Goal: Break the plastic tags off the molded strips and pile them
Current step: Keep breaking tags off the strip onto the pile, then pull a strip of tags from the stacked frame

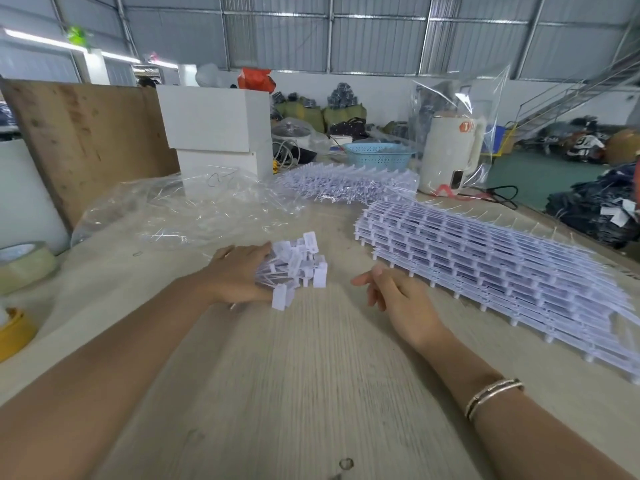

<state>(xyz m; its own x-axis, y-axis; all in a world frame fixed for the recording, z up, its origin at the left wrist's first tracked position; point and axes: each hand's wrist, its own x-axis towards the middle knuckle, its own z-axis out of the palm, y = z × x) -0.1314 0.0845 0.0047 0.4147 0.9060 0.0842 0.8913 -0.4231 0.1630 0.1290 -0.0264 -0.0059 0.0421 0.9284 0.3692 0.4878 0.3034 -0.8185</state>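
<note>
My left hand grips a bunch of loose white plastic tags by their thin tails, their square heads fanning out to the right just above the table. My right hand hovers beside the bunch, fingers loosely curled and holding nothing. To its right lies a thick stack of molded tag strips, white with bluish tags, reaching toward the table's right edge. A second heap of strips lies farther back.
Crumpled clear plastic sheet covers the back left of the wooden table. Tape rolls sit at the left edge. Behind stand white boxes, a blue basket and a white kettle-like appliance in a clear bag.
</note>
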